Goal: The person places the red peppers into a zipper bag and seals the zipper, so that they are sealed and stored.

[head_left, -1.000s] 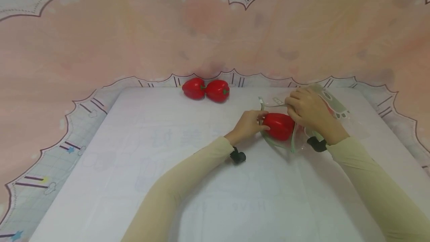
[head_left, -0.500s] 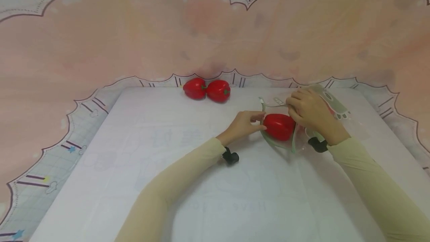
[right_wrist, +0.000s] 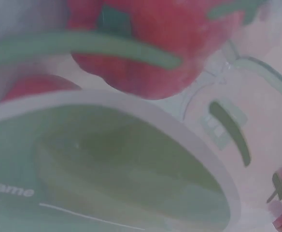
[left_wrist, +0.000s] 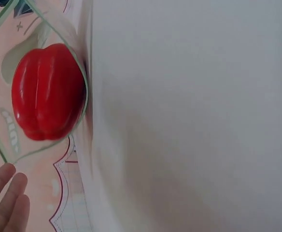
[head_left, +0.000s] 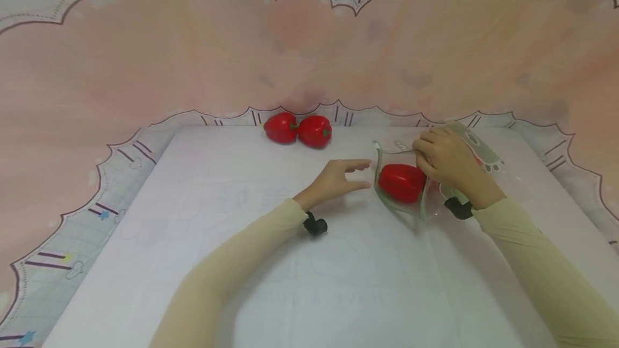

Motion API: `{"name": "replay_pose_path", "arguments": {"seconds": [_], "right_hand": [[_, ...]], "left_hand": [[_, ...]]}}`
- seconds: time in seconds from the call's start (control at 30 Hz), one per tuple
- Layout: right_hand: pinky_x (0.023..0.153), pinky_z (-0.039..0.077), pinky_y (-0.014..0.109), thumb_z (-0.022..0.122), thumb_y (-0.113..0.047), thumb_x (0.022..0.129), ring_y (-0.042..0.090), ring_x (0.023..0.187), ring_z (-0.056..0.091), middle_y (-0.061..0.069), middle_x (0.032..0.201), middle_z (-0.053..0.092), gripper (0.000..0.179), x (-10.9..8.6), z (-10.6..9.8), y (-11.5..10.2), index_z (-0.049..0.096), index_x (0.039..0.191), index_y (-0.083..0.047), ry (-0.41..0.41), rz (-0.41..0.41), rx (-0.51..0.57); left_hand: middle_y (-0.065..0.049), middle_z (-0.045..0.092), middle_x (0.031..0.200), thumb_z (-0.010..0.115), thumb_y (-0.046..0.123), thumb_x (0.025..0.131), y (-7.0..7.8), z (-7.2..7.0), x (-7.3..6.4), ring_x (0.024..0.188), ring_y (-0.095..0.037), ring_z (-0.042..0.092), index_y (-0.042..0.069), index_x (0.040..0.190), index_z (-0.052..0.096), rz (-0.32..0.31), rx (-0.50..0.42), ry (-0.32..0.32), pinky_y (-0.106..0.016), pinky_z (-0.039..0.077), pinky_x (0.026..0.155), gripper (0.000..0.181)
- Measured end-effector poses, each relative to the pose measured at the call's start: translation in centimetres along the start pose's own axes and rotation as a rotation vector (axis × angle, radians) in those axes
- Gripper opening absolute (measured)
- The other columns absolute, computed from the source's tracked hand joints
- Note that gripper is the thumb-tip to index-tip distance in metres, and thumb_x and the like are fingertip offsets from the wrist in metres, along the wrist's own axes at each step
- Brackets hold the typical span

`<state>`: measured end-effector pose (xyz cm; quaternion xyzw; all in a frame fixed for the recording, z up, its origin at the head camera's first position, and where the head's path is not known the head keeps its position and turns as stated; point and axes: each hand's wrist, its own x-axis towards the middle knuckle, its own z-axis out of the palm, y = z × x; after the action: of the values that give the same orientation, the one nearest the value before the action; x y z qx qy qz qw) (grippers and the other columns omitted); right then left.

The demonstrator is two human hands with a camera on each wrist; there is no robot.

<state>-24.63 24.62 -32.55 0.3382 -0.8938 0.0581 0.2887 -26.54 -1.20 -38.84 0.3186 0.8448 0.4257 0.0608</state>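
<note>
A red bell pepper (head_left: 401,182) lies at the mouth of a clear plastic bag (head_left: 399,210) with green edging. My right hand (head_left: 447,160) pinches the bag's upper edge beside the pepper. To the left of the bag's mouth, my left hand (head_left: 336,180) is held with thumb and fingers spread apart and nothing between them. In the left wrist view the pepper (left_wrist: 49,92) sits inside the green rim, with my left fingertips (left_wrist: 18,186) below it. Through the bag's film, the right wrist view shows more red pepper (right_wrist: 146,72) and a green printed label (right_wrist: 107,164).
Two red bell peppers (head_left: 297,129) lie side by side at the back of the white table (head_left: 309,262). A patterned peach cloth (head_left: 217,52) hangs behind the table. Black wrist cameras sit below both hands, such as the left one (head_left: 315,225).
My left hand has let go of the bell pepper and drawn back to the left, its fingers now clear of the bag. The right hand and bag stay nearly where they were.
</note>
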Motion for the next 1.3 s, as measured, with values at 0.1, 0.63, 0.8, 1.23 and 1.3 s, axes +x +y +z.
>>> {"name": "replay_pose_path", "arguments": {"seconds": [0.1, 0.63, 0.8, 1.23, 1.3], "right_hand": [[0.080, 0.046, 0.049, 0.050, -0.006, 0.076, 0.031, 0.074, 0.052, 0.012, 0.071, 0.059, 0.012, 0.0, 0.0, 0.0, 0.061, 0.074, -0.002, 0.002, -0.007, 0.002], [0.082, 0.044, 0.049, 0.052, -0.006, 0.078, 0.031, 0.079, 0.053, 0.013, 0.075, 0.061, 0.011, -0.1, -0.3, 0.1, 0.063, 0.078, -0.002, -0.060, 0.034, -0.001], [0.084, 0.044, 0.049, 0.053, -0.006, 0.078, 0.032, 0.082, 0.054, 0.014, 0.077, 0.062, 0.013, -0.1, -0.3, 0.1, 0.064, 0.081, -0.001, -0.073, 0.041, -0.007], [0.080, 0.045, 0.047, 0.054, -0.007, 0.078, 0.030, 0.079, 0.052, 0.013, 0.076, 0.061, 0.011, -0.2, -0.3, 0.2, 0.064, 0.081, -0.002, -0.078, 0.041, -0.014], [0.080, 0.045, 0.047, 0.055, -0.007, 0.078, 0.030, 0.079, 0.052, 0.012, 0.076, 0.061, 0.011, -0.2, -0.4, 0.2, 0.065, 0.081, -0.002, -0.074, 0.037, -0.011]], "left_hand": [[-0.004, 0.061, 0.130, 0.071, 0.023, 0.083, -0.2, -0.6, -0.5, 0.119, -0.019, 0.057, 0.016, 0.135, 0.052, 0.023, -0.006, 0.006, -0.034, 0.047, 0.102, 0.055], [-0.008, 0.060, 0.131, 0.074, 0.019, 0.080, -1.7, -4.9, -1.9, 0.121, -0.022, 0.056, 0.010, 0.132, 0.054, 0.070, 0.043, 0.061, -0.044, 0.045, 0.103, 0.057], [-0.009, 0.058, 0.133, 0.075, 0.019, 0.080, -2.3, -7.1, -2.3, 0.122, -0.024, 0.055, 0.009, 0.133, 0.053, 0.034, 0.053, 0.091, -0.046, 0.045, 0.103, 0.058], [-0.011, 0.054, 0.136, 0.073, 0.015, 0.081, -4.3, -12.9, -2.5, 0.127, -0.027, 0.050, 0.008, 0.135, 0.051, -0.037, 0.060, 0.207, -0.043, 0.045, 0.103, 0.058], [-0.011, 0.054, 0.136, 0.073, 0.015, 0.081, -4.6, -13.7, -2.5, 0.127, -0.029, 0.050, 0.008, 0.135, 0.051, -0.050, 0.087, 0.217, -0.045, 0.044, 0.104, 0.059]]}}
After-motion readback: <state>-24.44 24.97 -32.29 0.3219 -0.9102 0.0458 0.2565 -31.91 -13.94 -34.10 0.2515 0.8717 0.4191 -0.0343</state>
